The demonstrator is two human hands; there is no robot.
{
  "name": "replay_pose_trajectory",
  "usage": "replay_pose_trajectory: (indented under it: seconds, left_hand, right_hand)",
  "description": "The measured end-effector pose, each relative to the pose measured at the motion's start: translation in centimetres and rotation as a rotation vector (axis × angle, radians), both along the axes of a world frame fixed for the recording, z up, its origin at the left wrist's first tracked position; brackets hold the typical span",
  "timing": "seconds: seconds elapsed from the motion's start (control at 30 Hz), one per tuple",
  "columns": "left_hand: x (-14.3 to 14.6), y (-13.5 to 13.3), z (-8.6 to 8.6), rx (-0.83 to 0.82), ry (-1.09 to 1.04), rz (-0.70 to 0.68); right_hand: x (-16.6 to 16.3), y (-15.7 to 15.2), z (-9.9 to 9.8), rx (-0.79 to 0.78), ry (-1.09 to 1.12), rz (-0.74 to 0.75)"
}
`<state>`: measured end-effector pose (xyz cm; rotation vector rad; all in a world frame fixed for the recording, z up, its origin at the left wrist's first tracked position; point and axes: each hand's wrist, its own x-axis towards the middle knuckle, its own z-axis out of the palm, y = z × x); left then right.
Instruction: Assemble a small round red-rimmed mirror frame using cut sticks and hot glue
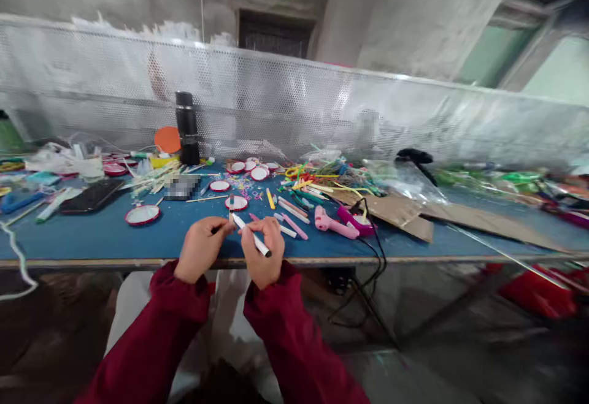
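Note:
My left hand (205, 246) is closed, pinching a small flat brownish stick (231, 205) that stands upright from the fingertips. In my right hand (265, 252) is a white marker pen (259, 244) with a black end, its other end slanting up beside the stick; I cannot tell whether the tip touches it. Just behind the stick, a round red-rimmed white disc (239, 203) lies on the blue table (179, 241). Right of my hands lie several pens, among them a pink pen (294, 226) and a yellow pen (270, 199).
A pink glue gun (335, 225) with a black cord (381, 244) lies to the right, near cardboard (396, 215). A black bottle (186, 128) stands at the back left; a phone (92, 195) lies nearer. Behind the table runs a perforated metal screen (294, 103).

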<state>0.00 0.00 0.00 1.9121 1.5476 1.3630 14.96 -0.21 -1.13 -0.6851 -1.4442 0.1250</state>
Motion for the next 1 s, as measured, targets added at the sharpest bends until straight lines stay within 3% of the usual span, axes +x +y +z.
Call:
replay_pose_trajectory:
  seconds: [1.0]
  left_hand:
    - [0.02,-0.18,0.26,0.01,-0.038,-0.004]
  right_hand:
    - [-0.03,-0.37,0.24,-0.013,-0.002,-0.03]
